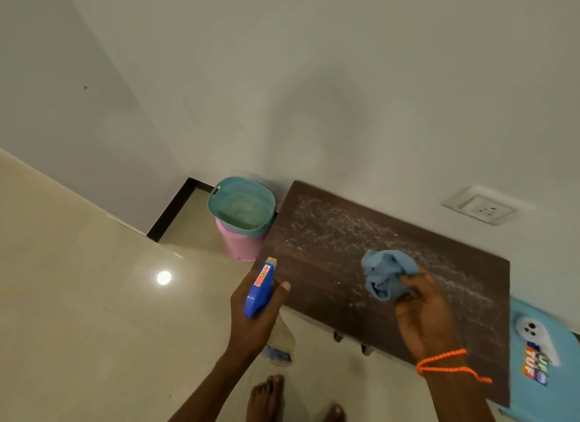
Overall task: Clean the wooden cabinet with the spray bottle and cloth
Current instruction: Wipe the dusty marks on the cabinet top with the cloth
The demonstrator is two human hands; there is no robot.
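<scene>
Both hands hover ready: left hand (255, 311) grips the blue-headed clear spray bottle (259, 291) aimed at the dusty dark wooden cabinet top (329, 249); right hand (422, 308) clutches the crumpled light-blue cloth (387, 272) above it, for wiping.

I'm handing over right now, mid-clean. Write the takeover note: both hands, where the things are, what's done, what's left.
Left hand grips the spray bottle at the cabinet's left edge, nozzle toward the top.
Right hand holds the bunched blue cloth over the cabinet top; contact with the wood can't be judged.
Done: whitish spray or dust speckles most of the top.
Left: wipe the whole top; the streaks show no clear wiped patch yet. Front is out of view.
Nearby: a teal and pink bin stands left of the cabinet.
</scene>
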